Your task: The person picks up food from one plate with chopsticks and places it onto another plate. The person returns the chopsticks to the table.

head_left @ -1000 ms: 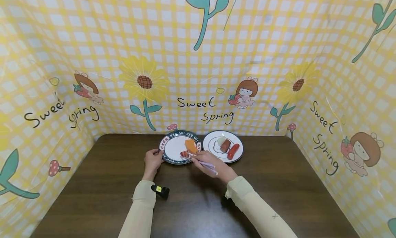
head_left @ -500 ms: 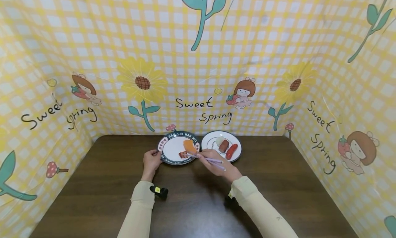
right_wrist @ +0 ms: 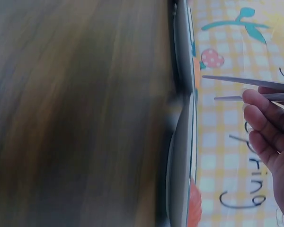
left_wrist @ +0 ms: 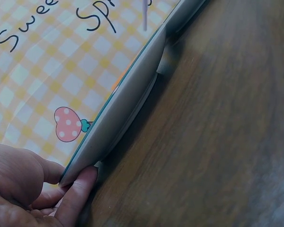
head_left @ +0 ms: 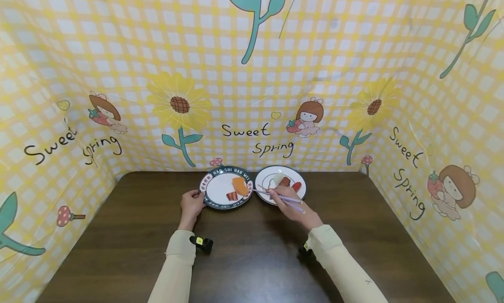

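Note:
My left hand [head_left: 191,208] pinches the left edge of a dark-green-rimmed plate [head_left: 216,190]; in the left wrist view, thumb and fingers grip the rim of this plate [left_wrist: 128,99]. On it lie an orange slice [head_left: 239,185] and a striped reddish-brown bacon piece [head_left: 232,196]. My right hand [head_left: 293,209] holds a pair of purple chopsticks [right_wrist: 246,80] over the front of a second, white plate [head_left: 263,179]. Their tips are apart with nothing between them, pointing left. Behind the hand on that plate are a pale piece [head_left: 278,178], a brown block [head_left: 285,181] and a red sausage [head_left: 296,187], partly hidden.
Both plates stand side by side near the back edge of a dark wooden table [head_left: 244,259]. A yellow checked cloth [head_left: 244,97] with printed flowers surrounds the table at the back and sides. Each wrist wears a black strap-on camera [head_left: 202,244].
My right hand has moved right with the chopsticks, away from the bacon piece and over the white plate. The bacon piece and orange slice stay on the left plate. My left hand keeps its grip.

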A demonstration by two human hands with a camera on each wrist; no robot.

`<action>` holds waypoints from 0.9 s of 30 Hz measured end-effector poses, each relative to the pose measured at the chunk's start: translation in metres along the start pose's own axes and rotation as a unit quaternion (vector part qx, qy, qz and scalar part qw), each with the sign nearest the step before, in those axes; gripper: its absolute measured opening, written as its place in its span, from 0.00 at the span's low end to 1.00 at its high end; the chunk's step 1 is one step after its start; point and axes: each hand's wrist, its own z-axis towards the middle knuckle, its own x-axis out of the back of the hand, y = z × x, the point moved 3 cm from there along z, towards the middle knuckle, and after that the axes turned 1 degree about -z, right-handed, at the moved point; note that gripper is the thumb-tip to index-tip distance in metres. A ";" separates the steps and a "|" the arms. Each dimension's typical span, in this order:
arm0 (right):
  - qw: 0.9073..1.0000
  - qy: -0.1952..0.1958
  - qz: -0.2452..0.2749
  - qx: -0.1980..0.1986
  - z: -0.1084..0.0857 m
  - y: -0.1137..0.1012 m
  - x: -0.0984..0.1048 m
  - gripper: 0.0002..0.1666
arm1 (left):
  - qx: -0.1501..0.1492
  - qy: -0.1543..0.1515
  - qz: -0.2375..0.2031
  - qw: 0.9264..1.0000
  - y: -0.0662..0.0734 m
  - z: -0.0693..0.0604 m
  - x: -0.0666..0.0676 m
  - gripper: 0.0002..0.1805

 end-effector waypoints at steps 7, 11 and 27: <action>0.998 0.042 -0.011 -0.042 -0.017 0.019 0.021 0.15 | -0.005 0.001 0.007 1.000 0.000 0.000 -0.001 0.23; 0.995 0.072 -0.021 -0.071 -0.027 0.027 0.033 0.16 | -0.001 -0.005 0.010 1.000 0.001 0.000 0.000 0.24; 0.985 0.096 -0.088 -0.116 -0.044 0.053 0.037 0.22 | 0.001 -0.002 0.008 1.000 -0.002 0.004 -0.001 0.24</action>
